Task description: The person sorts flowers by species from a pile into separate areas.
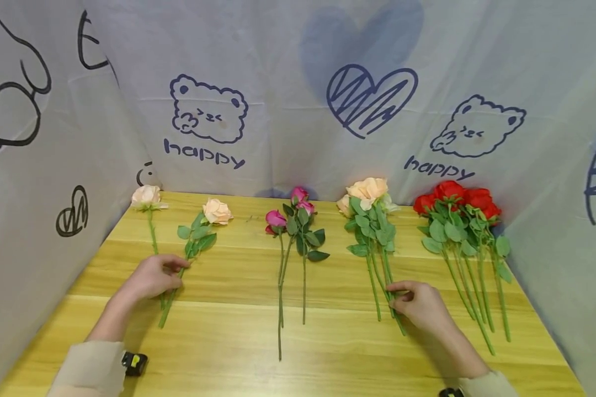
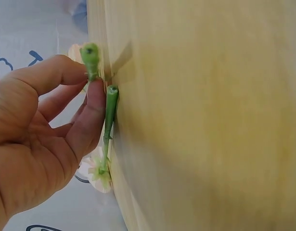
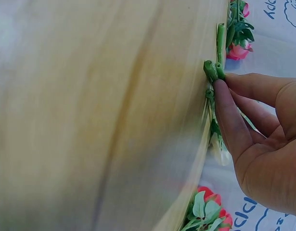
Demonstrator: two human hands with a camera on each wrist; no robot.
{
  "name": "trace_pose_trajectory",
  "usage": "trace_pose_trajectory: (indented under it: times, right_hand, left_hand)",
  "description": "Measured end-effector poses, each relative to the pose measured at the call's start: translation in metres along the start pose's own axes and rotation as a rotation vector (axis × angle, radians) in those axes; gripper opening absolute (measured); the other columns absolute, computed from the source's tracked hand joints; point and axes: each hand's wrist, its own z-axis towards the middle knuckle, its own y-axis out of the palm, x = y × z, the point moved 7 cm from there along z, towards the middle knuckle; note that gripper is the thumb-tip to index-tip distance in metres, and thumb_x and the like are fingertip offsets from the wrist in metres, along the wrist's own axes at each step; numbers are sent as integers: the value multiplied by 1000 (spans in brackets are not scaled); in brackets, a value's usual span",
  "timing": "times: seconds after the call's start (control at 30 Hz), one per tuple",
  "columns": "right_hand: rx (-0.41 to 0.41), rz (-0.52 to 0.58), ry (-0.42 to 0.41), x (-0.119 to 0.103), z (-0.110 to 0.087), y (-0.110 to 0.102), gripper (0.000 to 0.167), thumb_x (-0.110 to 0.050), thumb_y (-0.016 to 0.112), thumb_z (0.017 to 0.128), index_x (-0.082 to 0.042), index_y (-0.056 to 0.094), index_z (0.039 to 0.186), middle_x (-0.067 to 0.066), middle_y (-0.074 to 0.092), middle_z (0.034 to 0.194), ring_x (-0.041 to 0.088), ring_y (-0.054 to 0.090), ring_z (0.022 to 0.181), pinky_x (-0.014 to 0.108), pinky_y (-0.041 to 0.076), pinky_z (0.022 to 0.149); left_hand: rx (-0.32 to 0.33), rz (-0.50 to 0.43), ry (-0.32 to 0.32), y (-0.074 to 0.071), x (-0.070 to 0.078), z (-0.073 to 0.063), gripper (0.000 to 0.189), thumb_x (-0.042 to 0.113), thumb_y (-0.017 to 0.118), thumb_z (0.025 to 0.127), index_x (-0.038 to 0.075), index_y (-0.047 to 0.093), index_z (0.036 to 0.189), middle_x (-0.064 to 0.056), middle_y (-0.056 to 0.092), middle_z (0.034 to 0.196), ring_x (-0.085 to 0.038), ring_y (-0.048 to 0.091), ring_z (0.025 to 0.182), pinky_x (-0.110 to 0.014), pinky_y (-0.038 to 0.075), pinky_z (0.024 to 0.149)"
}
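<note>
On the left of the table, my left hand [image 1: 154, 277] pinches the green stem of a peach rose [image 1: 217, 212] between thumb and fingers. Its cut stem end [image 2: 90, 53] points at the left wrist camera. Beside that hand lies a pale pink rose [image 1: 146, 197], its stem [image 2: 109, 113] partly hidden under the hand in the head view. My right hand [image 1: 419, 305] pinches green stems [image 3: 211, 70] low on the bunch of peach roses [image 1: 369, 192]. Another stem of this bunch [image 1: 374, 289] lies just left of the fingers.
Several magenta roses [image 1: 276, 219] with dark leaves lie mid-table between the hands. A bunch of red roses [image 1: 449, 191] lies at the right, close beyond the right hand. White cloth [image 1: 288, 127] with drawings stands behind the wooden table [image 1: 228, 353] and along both sides.
</note>
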Motion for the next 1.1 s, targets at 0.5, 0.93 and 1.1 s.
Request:
trace_pose_trajectory:
  times: [0.5,0.93,1.1]
  right_hand:
    - [-5,55,13,2,-1,0,31,-10,74,96,-3,73,126,6,76,97,19,71,84,32,58,65]
    - [49,219,42,2,-9,0,36,-14,70,99,-2,69,133,21,73,119,23,75,85,34,63,73]
    - [152,332,13,-9,-13,-2,35,-14,70,100,-3,68,133,19,75,111,25,75,85,30,62,72]
  left_hand:
    - [9,-92,-8,0,4,-8,45,-1,66,92,-9,61,137,-32,63,128,-22,66,88,-33,57,65]
    - [100,-148,25,4,19,-18,45,7,68,100,-2,60,143,-28,67,129,-38,69,112,-38,62,82]
    - [153,-273,20,10,34,-18,49,11,68,101,3,56,149,-24,59,144,-28,66,119,-34,61,89]
